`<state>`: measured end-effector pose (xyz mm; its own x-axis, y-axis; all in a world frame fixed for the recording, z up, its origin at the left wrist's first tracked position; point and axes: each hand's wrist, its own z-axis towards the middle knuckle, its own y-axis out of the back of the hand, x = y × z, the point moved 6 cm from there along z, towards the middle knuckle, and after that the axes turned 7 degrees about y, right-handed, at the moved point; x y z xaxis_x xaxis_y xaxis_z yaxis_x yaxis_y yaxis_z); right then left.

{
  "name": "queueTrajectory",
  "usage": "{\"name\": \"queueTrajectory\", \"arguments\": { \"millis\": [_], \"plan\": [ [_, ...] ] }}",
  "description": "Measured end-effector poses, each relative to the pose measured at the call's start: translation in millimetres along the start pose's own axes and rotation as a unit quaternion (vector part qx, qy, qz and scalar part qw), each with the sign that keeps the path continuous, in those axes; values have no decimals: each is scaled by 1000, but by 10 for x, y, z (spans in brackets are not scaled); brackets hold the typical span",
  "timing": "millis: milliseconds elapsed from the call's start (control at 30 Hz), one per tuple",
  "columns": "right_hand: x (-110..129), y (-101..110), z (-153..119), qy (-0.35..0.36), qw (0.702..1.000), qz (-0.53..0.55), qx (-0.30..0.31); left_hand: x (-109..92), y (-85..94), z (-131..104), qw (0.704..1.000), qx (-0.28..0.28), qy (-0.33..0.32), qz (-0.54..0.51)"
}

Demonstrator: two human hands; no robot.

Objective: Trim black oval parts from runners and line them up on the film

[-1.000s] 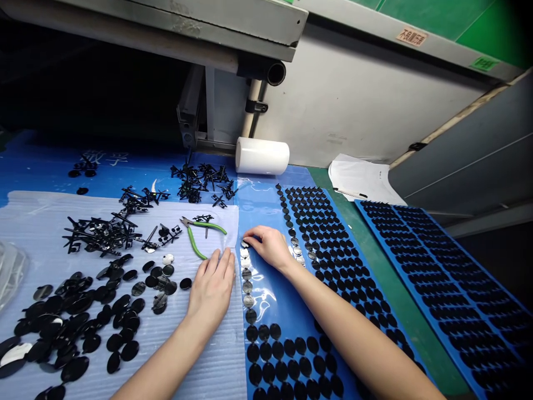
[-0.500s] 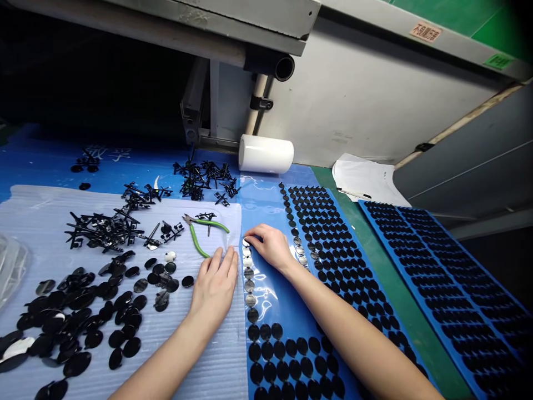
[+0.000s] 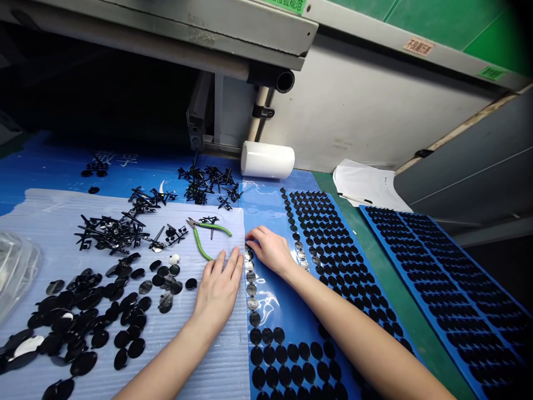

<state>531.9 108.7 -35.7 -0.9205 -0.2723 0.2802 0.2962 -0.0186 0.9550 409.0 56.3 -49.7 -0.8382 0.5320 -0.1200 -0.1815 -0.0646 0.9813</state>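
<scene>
My right hand (image 3: 270, 251) has its thumb and fingers pinched at the far end of a column of glossy black discs. The disc at those fingertips (image 3: 249, 246) is partly hidden. That column (image 3: 251, 289) runs along the left edge of a blue sheet (image 3: 275, 300). Flat on the white foam sheet (image 3: 225, 355), my left hand (image 3: 219, 289) rests with fingers stretched out and nothing in it. Just beyond its fingertips lie green-handled cutting pliers (image 3: 199, 241), jaws apart. Left of it spreads a loose heap of black discs (image 3: 89, 300).
Black plastic sprue scraps (image 3: 112, 233) are piled behind the discs. A white roll (image 3: 267, 160) stands against the machine frame. Rows of discs fill a second blue board (image 3: 441, 289) on the right. Papers with a pen (image 3: 366, 183) and a clear plastic bag (image 3: 16, 272) lie around.
The whole view has shifted slightly, moving things a little right and down. Both hands stay in nearly the same places, the right still pinching at the column's far end.
</scene>
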Motion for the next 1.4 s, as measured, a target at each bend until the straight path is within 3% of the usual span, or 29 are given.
{"name": "queueTrajectory", "arguments": {
  "millis": [167, 333, 467, 567, 733, 867, 1000, 1100, 1267, 1400],
  "plan": [
    [27, 113, 57, 1, 1000, -1, -12, -13, 98, -37, 1000, -15, -24, -7],
    [75, 44, 60, 7, 1000, -7, 3, -55, 310, -106, 998, -21, -62, -12],
    [34, 58, 24, 3, 1000, -7, -6, -10, 476, -287, 997, -9, -70, -19],
    [-98, 131, -24, -12, 999, -21, -21, 140, 492, -480, 999, -8, -34, -37],
    [-343, 262, -153, -37, 997, -50, -36, 413, 459, -750, 995, -83, 23, -40],
    [-357, 274, -262, -26, 999, -34, -23, 531, 463, -894, 992, -103, 54, -48],
    [-235, 249, -330, -4, 1000, 4, -13, 734, 482, -913, 979, -117, 160, -39],
    [-59, 236, -345, 19, 999, 38, -10, 827, 440, -777, 975, -92, 198, -33],
    [347, 214, -408, 65, 994, 92, -3, 766, 410, -505, 980, -42, 180, -68],
    [662, 199, -535, 108, 977, 185, -6, 553, 439, -424, 975, -21, 150, -163]
  ]
}}
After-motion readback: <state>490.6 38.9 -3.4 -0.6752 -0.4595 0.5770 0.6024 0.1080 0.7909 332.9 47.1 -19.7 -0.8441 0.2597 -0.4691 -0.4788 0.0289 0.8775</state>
